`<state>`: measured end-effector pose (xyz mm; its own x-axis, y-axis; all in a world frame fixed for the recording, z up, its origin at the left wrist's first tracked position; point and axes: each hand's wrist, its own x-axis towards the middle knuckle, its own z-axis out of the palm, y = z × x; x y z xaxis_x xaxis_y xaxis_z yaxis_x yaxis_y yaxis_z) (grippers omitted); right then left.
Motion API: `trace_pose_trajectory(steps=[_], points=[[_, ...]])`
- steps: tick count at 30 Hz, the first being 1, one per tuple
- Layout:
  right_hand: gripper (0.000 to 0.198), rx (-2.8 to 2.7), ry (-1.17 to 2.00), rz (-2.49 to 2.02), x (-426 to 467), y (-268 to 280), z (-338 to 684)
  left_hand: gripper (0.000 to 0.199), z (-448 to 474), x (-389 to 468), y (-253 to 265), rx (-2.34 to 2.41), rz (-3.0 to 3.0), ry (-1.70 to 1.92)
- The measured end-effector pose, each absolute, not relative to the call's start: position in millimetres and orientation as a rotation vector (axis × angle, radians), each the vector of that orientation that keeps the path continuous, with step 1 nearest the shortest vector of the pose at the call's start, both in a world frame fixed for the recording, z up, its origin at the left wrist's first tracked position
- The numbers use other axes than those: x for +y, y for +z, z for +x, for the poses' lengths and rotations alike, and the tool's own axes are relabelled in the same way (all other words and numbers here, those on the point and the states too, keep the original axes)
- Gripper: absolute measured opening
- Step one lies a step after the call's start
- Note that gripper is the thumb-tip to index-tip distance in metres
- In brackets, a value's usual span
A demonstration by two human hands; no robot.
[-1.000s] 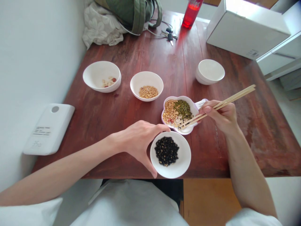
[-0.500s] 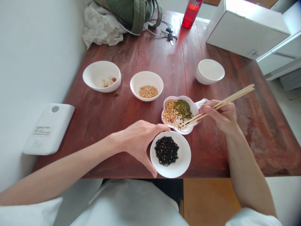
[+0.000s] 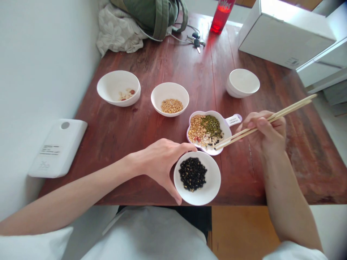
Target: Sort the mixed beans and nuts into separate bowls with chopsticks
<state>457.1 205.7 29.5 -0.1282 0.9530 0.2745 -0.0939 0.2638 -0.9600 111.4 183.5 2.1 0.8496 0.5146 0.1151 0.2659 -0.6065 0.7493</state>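
My left hand [image 3: 165,162] grips the rim of a white bowl [image 3: 213,184] by the table's front edge. Inside that bowl lie black beans [image 3: 193,174]. Closed around a pair of wooden chopsticks [image 3: 279,115], my right hand [image 3: 267,131] is to the right of a flower-shaped dish [image 3: 226,126] with a purple rim. The chopstick tips are over the dish's near right part. Yellow soybeans [image 3: 197,126], green mung beans [image 3: 211,125], pale peanut pieces [image 3: 210,139] and a few black beans lie in the dish. Its labelled handle [image 3: 233,120] points right.
Beyond the dish stand a bowl of soybeans [image 3: 170,86], a bowl with peanuts [image 3: 111,81] and another white bowl [image 3: 244,82]. A white power bank-like device [image 3: 58,148] leans by the left wall. Keys [image 3: 197,42], a red bottle [image 3: 221,18], a green bag [image 3: 149,18] and a white box [image 3: 284,39] are farther back.
My right hand has moved right with the chopsticks, uncovering the dish's handle. The chopstick tips shifted right within the dish. My left hand stays on the bowl of black beans.
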Motion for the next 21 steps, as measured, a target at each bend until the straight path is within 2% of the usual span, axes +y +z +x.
trace_pose_trajectory(steps=[4,14,21], points=[[0.026,-1.354,1.117,-0.818,200,36,452,0.131,111,184,2,0.555,2.229,0.412],[0.018,-1.542,1.036,-1.060,206,31,463,0.129,112,183,2,0.562,2.231,0.417],[0.021,-1.592,1.029,-1.082,207,27,461,0.132,112,184,1,0.569,2.229,0.406]])
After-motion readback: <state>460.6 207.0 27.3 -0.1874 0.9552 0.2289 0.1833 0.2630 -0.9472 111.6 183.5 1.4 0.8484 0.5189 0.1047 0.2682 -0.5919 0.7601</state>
